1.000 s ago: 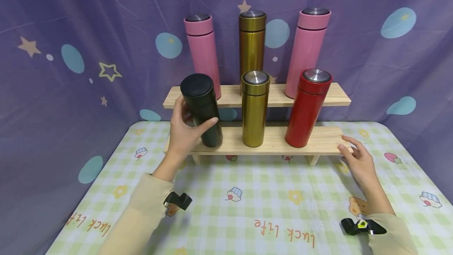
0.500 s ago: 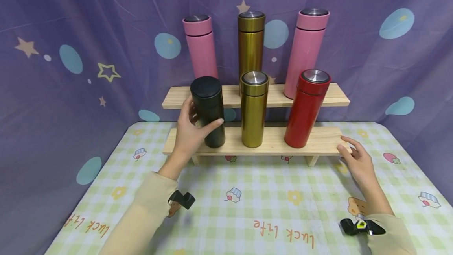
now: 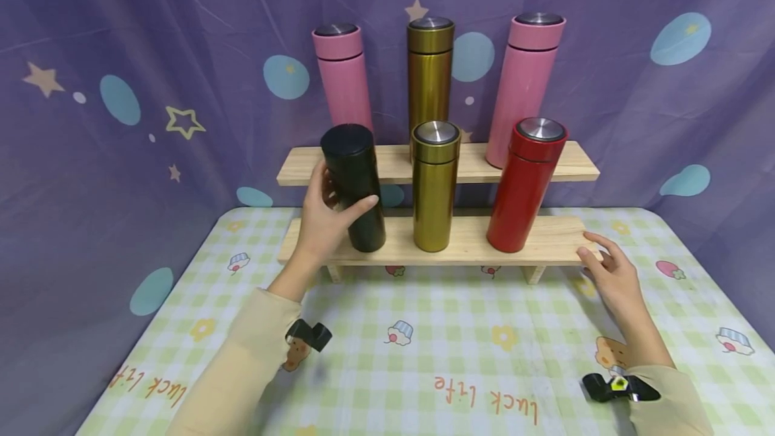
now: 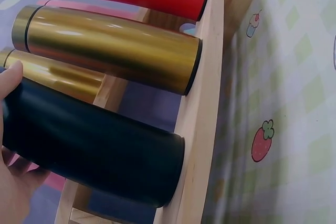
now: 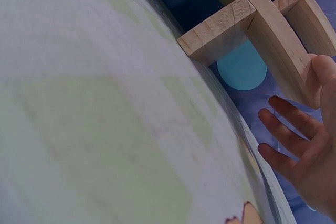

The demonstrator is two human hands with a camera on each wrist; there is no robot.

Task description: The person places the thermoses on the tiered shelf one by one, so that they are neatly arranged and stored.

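Observation:
My left hand (image 3: 323, 224) grips a black thermos bottle (image 3: 357, 173), thumb across its front and fingers behind. The black bottle leans slightly, its base at the left part of the lower wooden shelf (image 3: 463, 234); in the left wrist view the bottle's bottom edge (image 4: 176, 174) is right at the board. Beside it on that tier stand a gold thermos (image 3: 433, 194) and a red thermos (image 3: 525, 187). At the shelf's right end, my right hand (image 3: 614, 278) holds the board's corner between thumb and index finger; its other fingers (image 5: 286, 132) extend below the board in the right wrist view.
On the upper shelf (image 3: 393, 161), behind, stand a pink thermos (image 3: 345, 86) at left, a gold one (image 3: 430, 83) in the middle and another pink one (image 3: 528, 86) at right. The shelf rests on a table with a checked cloth (image 3: 460, 335), before a purple curtain (image 3: 200, 32).
The black bottle has shifted slightly right along the lower shelf with my left hand, straightened, then tipped a little left again at its top. My right hand has stayed at the shelf's end.

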